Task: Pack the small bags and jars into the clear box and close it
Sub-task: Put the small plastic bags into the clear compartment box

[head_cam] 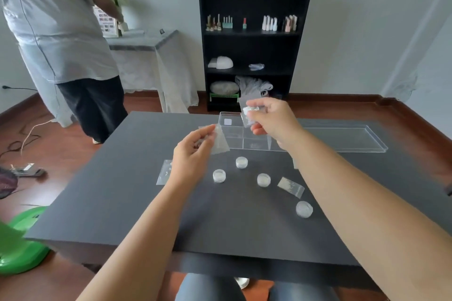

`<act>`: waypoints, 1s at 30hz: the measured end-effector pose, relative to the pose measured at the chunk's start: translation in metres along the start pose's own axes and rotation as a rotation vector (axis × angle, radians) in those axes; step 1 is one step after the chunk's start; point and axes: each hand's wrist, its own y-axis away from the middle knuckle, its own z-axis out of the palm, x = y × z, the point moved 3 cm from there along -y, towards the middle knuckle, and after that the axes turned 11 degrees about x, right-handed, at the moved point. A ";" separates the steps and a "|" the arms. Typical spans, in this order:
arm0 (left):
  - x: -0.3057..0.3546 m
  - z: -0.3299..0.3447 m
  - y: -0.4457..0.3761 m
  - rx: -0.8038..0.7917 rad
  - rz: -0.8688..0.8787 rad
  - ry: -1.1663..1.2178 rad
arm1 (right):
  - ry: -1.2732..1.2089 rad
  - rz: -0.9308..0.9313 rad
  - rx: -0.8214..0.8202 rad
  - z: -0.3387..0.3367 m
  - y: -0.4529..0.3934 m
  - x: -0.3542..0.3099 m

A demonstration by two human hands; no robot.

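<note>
A clear box [234, 133] with inner compartments stands open at the far middle of the dark table [122, 203]. Its clear lid [347, 139] lies flat to the right. My right hand [271, 121] holds a small clear bag [249, 111] up above the box. My left hand [193, 151] holds another small clear bag [220, 142] just left of the box. Several small round jars lie on the table: one [241, 162], another [219, 175], a third [263, 179], and one nearer me [304, 209]. More bags lie flat at left [164, 172] and right [291, 186].
A person in a pale shirt [61, 32] stands at the back left by a cloth-covered side table [146, 41]. A black shelf unit [252, 44] with bottles stands against the far wall. A green object [22, 244] sits on the floor at left, with cables beyond it.
</note>
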 end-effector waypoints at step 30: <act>-0.028 -0.005 -0.001 0.125 0.100 -0.194 | 0.556 -0.098 -0.315 0.057 -0.028 0.013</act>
